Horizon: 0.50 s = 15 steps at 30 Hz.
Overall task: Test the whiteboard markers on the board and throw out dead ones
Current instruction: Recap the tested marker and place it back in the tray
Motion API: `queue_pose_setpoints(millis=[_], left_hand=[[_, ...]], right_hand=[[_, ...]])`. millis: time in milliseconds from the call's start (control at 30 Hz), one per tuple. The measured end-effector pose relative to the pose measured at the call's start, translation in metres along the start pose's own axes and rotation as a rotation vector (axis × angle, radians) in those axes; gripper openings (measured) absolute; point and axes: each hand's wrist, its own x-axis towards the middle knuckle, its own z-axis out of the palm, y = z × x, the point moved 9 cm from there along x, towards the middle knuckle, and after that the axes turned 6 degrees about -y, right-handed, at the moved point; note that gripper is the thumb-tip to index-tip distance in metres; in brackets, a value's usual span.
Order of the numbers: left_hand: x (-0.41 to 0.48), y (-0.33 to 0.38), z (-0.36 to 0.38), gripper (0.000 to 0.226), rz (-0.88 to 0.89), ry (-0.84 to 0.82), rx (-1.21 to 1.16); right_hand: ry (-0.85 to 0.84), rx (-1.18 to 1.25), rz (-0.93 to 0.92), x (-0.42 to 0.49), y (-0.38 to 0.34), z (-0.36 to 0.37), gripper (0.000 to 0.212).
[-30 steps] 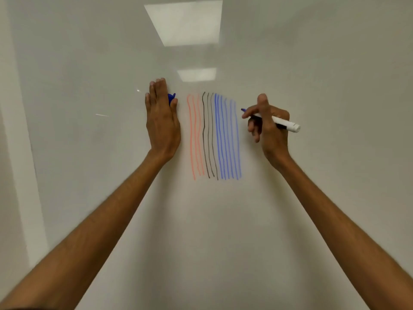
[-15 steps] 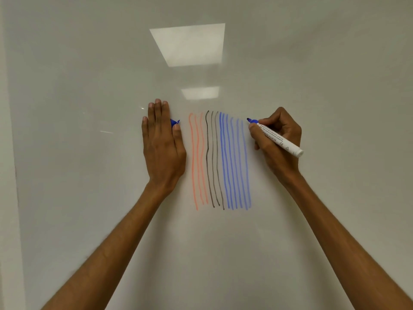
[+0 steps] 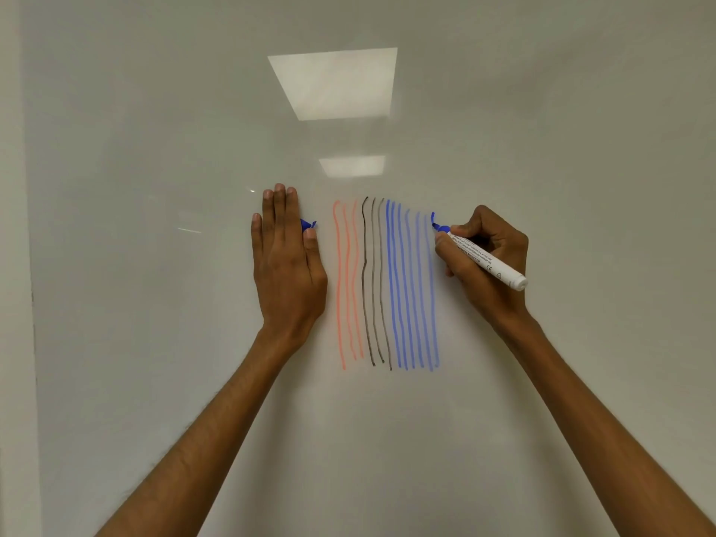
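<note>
Right hand point(image 3: 484, 261) is clamped on the marker point(image 3: 498, 271), thumb and fingers curled round its white barrel. The blue tip is touching the whiteboard point(image 3: 155, 149), at the foot of a short blue stroke point(image 3: 433, 218). That stroke sits just right of the blue lines point(image 3: 410, 288). Left of those come the black lines point(image 3: 374, 284), then the orange lines point(image 3: 346, 284), all running top to bottom, none crossing.

Over on the other side, the left hand point(image 3: 286, 273) lies flat against the board, fingers straight and together. It pinches a blue cap point(image 3: 308, 224) between thumb tip and forefinger, so only the cap's end pokes out. That hand sits just beside the orange lines, not touching them.

Nothing lies in the marker's way below the tip. Higher up, two ceiling light reflections point(image 3: 333, 83) glare on the glossy surface. A pale wall strip point(image 3: 15, 265) edges the board at far left.
</note>
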Motion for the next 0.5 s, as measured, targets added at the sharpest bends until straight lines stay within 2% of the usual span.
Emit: queue_pose_setpoints(millis=[500], left_hand=[[-0.04,-0.003,-0.002,0.053,-0.003,-0.039,0.009]], right_hand=[[-0.049,0.019,0.096,-0.042,0.01,-0.008,0.028]])
